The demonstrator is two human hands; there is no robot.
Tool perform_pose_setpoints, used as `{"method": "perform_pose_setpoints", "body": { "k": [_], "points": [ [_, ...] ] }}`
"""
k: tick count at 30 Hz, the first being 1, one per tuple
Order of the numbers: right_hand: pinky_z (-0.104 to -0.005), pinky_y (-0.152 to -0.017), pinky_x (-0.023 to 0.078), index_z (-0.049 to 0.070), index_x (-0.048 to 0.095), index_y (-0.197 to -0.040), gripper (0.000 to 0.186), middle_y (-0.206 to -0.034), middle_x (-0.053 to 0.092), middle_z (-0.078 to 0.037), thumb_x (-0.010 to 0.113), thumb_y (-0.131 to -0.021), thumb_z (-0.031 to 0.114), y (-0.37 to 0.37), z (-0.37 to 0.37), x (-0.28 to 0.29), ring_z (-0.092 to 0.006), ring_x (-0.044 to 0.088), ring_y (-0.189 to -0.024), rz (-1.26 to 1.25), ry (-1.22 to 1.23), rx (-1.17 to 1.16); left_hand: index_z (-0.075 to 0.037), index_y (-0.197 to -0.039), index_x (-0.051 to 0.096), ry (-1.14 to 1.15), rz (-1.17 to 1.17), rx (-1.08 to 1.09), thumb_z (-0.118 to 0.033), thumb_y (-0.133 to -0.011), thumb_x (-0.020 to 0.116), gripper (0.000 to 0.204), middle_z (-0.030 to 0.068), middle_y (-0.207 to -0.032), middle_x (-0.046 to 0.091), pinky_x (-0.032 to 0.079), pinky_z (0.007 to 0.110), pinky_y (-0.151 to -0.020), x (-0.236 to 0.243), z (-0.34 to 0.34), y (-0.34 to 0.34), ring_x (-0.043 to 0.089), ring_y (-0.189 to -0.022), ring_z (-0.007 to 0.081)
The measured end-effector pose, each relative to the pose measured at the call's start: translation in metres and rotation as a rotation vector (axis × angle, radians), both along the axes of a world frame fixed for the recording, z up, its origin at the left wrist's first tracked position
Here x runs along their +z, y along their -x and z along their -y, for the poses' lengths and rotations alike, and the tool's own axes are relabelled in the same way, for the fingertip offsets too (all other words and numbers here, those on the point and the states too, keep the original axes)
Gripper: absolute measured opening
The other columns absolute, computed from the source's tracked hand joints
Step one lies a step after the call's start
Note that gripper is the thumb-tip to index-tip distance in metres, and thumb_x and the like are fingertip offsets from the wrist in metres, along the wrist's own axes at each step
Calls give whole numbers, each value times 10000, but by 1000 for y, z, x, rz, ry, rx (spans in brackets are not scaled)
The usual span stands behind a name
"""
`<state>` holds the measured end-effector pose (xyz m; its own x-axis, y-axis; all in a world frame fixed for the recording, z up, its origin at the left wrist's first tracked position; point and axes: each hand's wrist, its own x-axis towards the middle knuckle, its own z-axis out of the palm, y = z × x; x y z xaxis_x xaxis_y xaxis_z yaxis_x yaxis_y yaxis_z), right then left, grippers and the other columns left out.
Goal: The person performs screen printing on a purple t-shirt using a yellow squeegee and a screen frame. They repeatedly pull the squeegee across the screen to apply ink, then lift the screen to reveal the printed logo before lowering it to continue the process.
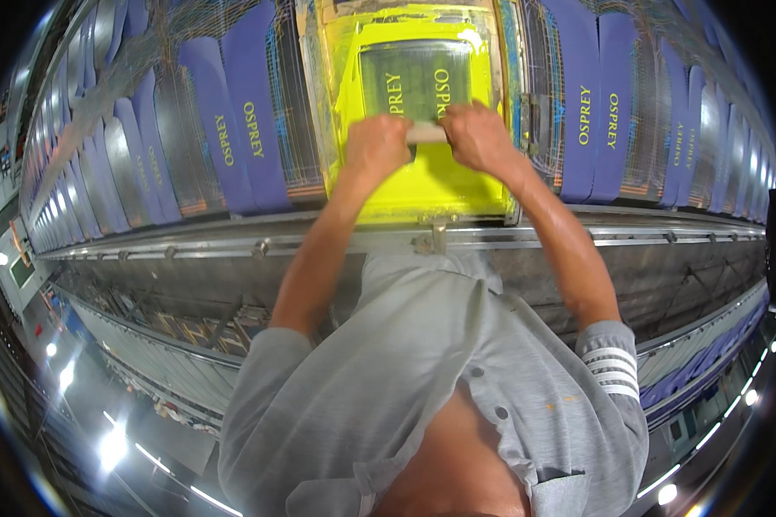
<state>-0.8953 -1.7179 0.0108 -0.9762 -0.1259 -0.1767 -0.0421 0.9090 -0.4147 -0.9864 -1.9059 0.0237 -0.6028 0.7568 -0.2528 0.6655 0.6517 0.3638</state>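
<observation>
A squeegee with a pale handle crosses the middle of a screen frame coated in bright yellow ink, with a see-through window of mirrored lettering near its centre. My left hand is closed on the handle's left end. My right hand grips the other end, slightly higher in the view. The squeegee's blade is mostly hidden under my hands and handle.
Purple fabric pieces with yellow lettering lie on a long row of metal printing boards on both sides. A metal rail runs along the near edge. Another rack with purple pieces stands behind me.
</observation>
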Motion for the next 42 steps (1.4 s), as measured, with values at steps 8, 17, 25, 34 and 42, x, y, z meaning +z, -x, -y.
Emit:
{"method": "perform_pose_setpoints", "body": {
  "k": [8, 17, 25, 34, 42],
  "points": [
    [-476, -781, 547, 84, 700, -814, 108, -843, 675, -135, 634, -729, 94, -36, 21, 5, -333, 686, -819, 174, 62, -29, -136, -902, 774, 159, 123, -40, -98, -734, 676, 199, 137, -727, 697, 562, 445, -645, 14, 21, -29, 700, -711, 336],
    [-483, -733, 561, 92, 712, -909, 175, -847, 702, -166, 604, -773, 112, 136, -82, 5, -365, 698, -816, 172, -77, -46, -206, -1098, 765, 149, 13, -27, -134, -742, 651, 381, 130, -826, 729, 567, 443, -755, 2, -82, 138, 713, -821, 309],
    [-495, -815, 535, 58, 661, -787, 64, -825, 653, -145, 629, -731, 56, 36, -24, 0, -370, 667, -799, 48, 9, -42, -240, -1066, 774, 132, 45, -25, -116, -745, 643, 368, 110, -839, 732, 565, 426, -690, 8, -25, 41, 709, -767, 316],
    [-476, -782, 539, 71, 689, -827, 116, -852, 658, -131, 620, -734, 76, -46, 25, 12, -347, 675, -829, 147, 92, 1, -196, -1040, 776, 141, 160, -33, -94, -734, 648, 347, 142, -837, 726, 564, 453, -677, 12, 28, -42, 702, -738, 341],
    [-484, -733, 560, 89, 705, -886, 166, -864, 707, -174, 593, -766, 107, 123, -67, 10, -376, 698, -830, 216, -32, -66, -203, -1029, 775, 146, -21, -39, -129, -727, 649, 336, 130, -815, 726, 567, 471, -731, 9, -66, 121, 708, -755, 337]
  ]
}}
